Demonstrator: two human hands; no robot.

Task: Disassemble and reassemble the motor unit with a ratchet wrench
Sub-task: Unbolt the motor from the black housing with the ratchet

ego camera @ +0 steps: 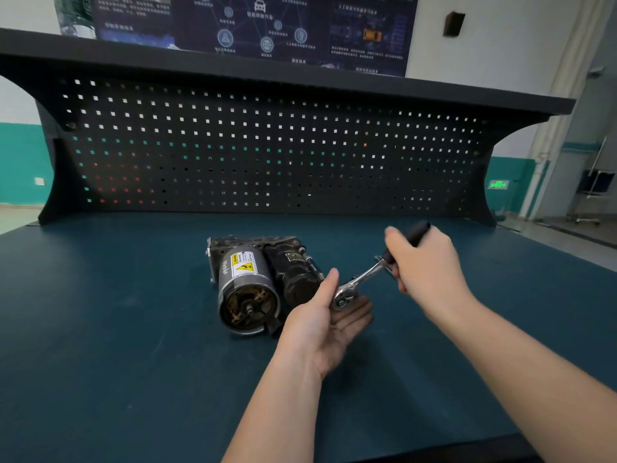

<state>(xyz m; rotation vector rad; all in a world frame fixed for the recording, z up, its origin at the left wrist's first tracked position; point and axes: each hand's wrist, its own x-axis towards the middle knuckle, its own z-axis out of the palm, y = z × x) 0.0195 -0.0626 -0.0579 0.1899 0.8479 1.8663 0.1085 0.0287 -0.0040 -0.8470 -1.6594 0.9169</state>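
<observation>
The motor unit (257, 282) lies on its side, centre-left on the bench (100, 312), open end twd you. Your left hand (329, 324) is open, palm up, cupped under the ratchet wrench (362, 279) head, prob. to steady it or catch a fastener. Your right hand (424, 265) grips the black handle, raised for leverage.
</observation>
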